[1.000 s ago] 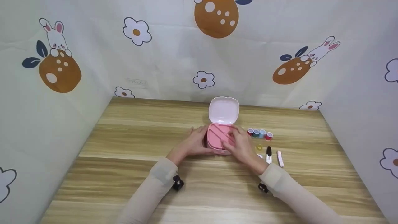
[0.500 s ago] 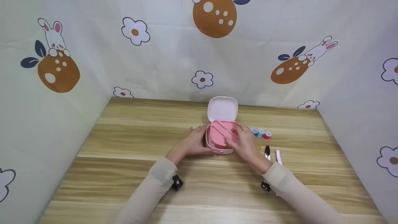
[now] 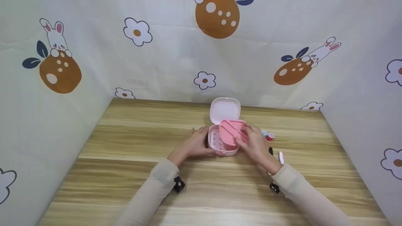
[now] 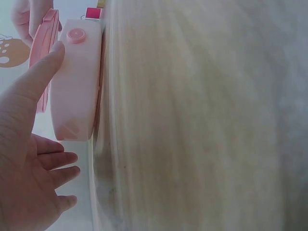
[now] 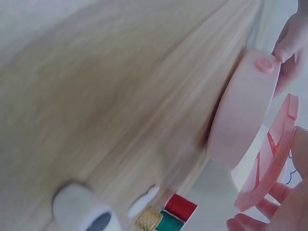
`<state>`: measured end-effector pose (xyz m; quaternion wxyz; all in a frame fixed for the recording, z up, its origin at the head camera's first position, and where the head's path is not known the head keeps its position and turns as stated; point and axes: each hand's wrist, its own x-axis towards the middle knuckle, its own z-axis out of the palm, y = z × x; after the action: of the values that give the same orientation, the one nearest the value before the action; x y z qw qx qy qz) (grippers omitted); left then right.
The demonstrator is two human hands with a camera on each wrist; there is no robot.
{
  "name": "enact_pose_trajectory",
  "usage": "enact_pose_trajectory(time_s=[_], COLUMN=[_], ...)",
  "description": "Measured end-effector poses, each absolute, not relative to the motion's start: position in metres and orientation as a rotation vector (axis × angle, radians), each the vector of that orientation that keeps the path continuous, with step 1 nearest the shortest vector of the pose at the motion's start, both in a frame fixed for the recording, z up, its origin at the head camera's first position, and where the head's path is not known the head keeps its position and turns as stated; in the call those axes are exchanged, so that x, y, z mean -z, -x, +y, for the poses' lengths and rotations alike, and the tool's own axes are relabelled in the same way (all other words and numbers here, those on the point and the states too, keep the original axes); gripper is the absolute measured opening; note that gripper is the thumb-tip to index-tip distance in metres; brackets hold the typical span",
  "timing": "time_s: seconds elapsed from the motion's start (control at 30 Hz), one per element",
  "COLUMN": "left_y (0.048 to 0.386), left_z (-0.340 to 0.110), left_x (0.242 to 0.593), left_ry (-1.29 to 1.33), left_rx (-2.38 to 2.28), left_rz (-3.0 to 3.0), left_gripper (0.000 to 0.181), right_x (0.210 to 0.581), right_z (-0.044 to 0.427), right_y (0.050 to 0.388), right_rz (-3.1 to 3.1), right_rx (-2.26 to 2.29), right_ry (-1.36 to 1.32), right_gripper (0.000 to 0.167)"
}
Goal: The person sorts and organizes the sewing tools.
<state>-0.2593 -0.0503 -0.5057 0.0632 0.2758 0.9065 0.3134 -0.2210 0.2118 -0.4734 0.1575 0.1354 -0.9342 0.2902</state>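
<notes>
A pale pink box [image 3: 226,153] stands on the table with its lid [image 3: 225,110] raised at the back and a patterned inner floor showing. My left hand [image 3: 195,142] lies along the box's left side, fingers extended; in the left wrist view its thumb touches the front near a round latch [image 4: 76,35]. Tilted over the right part of the box is a darker pink tray [image 3: 229,133] with diagonal grooves, which my right hand [image 3: 256,144] pinches at its right side. The right wrist view shows this tray [image 5: 269,173] apart from the box wall [image 5: 245,106].
To the right of the box, thread spools [image 3: 270,137] are partly covered by my right hand. A black-tipped tool [image 3: 270,151] and a small pale strip [image 3: 281,157] lie nearer. Patterned cloth walls [image 3: 169,56] enclose the wooden table [image 3: 141,125] at back and sides.
My right hand has lifted the darker pink tray from its seat and shifted it right, uncovering the left part of the box's inside. My left hand has stayed in place.
</notes>
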Motion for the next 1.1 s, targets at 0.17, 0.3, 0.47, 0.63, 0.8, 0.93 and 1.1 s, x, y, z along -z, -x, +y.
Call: enact_pose_trajectory(time_s=[0.17,0.3,0.47,0.63,0.8,0.93,1.1], left_y=[0.251,0.252,0.252,0.251,0.254,0.251,0.258], left_z=[-0.050,-0.050,-0.051,-0.051,-0.051,-0.050,-0.052], left_x=[0.491,0.491,0.491,0.492,0.499,0.491,0.503], left_ry=[-0.810,-0.815,-0.806,-0.815,-0.862,-0.840,-0.841], left_rx=[-0.901,-0.887,-0.878,-0.942,-0.992,-1.003,-0.990], left_rz=[2.736,2.741,2.737,2.733,2.734,2.713,2.729], left_gripper=[0.109,0.109,0.110,0.106,0.104,0.104,0.115], right_x=[0.472,0.471,0.470,0.468,0.465,0.464,0.462], right_z=[0.220,0.226,0.235,0.245,0.256,0.265,0.278], right_y=[0.222,0.224,0.227,0.230,0.234,0.236,0.238], right_rz=[-2.683,-2.664,-2.659,-2.654,-2.675,-2.682,-2.686], right_rx=[-0.813,-0.804,-0.793,-0.796,-0.804,-0.821,-0.807], right_ry=[-0.367,-0.369,-0.359,-0.344,-0.314,-0.303,-0.272], right_gripper=[0.046,0.044,0.041,0.039,0.040,0.041,0.043])
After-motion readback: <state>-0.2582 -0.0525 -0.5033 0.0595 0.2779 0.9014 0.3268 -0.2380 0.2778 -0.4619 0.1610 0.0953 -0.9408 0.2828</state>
